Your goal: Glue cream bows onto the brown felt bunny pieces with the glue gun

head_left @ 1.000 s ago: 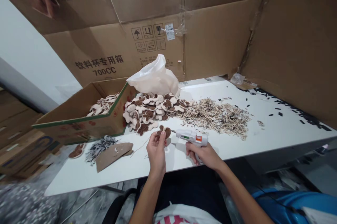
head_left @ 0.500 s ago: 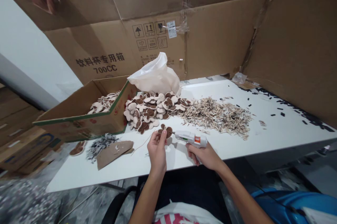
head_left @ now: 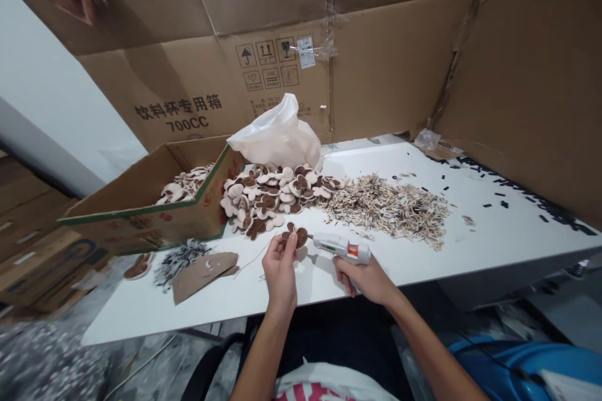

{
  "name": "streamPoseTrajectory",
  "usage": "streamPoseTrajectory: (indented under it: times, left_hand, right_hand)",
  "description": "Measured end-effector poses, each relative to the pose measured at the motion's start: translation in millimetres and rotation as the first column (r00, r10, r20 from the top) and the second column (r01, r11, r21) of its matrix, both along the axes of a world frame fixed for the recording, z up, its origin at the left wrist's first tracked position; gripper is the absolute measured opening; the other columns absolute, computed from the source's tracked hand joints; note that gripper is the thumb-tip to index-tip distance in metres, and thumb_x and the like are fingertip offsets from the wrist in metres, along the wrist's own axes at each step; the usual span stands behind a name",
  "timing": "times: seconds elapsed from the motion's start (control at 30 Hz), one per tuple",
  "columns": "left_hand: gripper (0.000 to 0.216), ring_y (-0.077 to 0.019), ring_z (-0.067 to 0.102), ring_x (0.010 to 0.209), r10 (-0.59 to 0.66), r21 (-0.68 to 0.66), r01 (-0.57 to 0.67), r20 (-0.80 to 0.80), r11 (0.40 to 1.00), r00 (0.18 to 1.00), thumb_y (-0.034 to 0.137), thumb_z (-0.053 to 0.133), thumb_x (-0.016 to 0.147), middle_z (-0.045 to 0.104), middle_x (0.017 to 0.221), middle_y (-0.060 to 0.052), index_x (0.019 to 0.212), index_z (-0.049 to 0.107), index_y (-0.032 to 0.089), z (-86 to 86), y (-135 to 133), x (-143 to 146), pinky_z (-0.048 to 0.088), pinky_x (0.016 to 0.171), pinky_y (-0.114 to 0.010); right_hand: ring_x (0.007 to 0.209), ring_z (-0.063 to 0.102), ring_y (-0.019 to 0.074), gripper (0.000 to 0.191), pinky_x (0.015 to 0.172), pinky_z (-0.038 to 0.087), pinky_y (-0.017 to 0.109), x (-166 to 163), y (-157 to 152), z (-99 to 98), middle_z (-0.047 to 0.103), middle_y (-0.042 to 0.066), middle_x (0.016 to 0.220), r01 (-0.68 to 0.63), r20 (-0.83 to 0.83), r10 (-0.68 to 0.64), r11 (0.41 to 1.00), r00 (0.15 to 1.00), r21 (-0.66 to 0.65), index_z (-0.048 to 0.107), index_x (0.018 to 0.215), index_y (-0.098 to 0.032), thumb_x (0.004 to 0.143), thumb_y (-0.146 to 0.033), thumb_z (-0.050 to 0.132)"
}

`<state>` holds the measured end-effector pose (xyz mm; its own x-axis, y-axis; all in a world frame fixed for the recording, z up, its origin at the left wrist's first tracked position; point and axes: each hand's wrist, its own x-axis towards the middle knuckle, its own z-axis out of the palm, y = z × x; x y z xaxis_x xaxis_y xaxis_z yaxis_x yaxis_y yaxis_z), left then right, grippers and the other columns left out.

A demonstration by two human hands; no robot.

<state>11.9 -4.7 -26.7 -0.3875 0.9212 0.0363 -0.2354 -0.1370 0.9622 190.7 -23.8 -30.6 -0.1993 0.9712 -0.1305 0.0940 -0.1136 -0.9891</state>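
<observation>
My left hand [head_left: 280, 270] pinches a small brown flower-shaped piece [head_left: 294, 234] and holds it up just above the white table [head_left: 470, 250]. My right hand [head_left: 364, 276] grips a white hot glue gun [head_left: 341, 246], and the gun's nozzle touches the right side of the brown piece. Just behind the hands lies a heap of brown and cream flower-shaped pieces [head_left: 270, 197].
A pile of thin pale sticks [head_left: 390, 205] lies to the right of the heap. An open cardboard box [head_left: 150, 200] with more pieces stands at the left, a white plastic bag [head_left: 279, 137] behind. Cardboard scrap [head_left: 202, 272], dark shreds [head_left: 179, 258] and cardboard walls [head_left: 399, 62] surround the table.
The glue gun's nozzle has moved a little left onto the brown piece. Both hands otherwise stay where they were.
</observation>
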Motion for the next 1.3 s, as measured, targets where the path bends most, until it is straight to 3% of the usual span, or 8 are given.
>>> streamPoseTrajectory:
  times: [0.37,1.3]
  left_hand:
    - [0.033,-0.0086,0.051,0.066,-0.004,-0.007,0.004,0.019,1.0,1.0,0.045,0.083,0.078,0.065,0.078,0.001,0.089,0.07,0.016,0.7,-0.4,0.5,0.039,0.059,-0.018]
    - [0.036,-0.0074,0.046,0.059,0.044,0.001,-0.044,0.026,0.999,0.999,0.047,0.085,0.074,0.058,0.069,0.004,0.087,0.072,0.016,-0.1,1.0,0.6,0.038,0.056,-0.019]
  right_hand:
    - [0.035,0.051,0.0128,0.031,0.038,0.043,0.022,-1.7,0.3,1.7,0.053,-0.004,0.039,0.027,-0.008,-0.027,1.0,1.0,0.006,0.058,0.055,-0.021,0.082,-0.036,0.061]
    - [0.035,0.052,0.0131,0.024,0.038,0.042,0.022,-2.5,-0.6,3.3,0.054,-0.005,0.04,0.007,-0.027,-0.006,0.998,1.0,0.064,0.061,0.06,-0.021,0.082,-0.029,0.062]
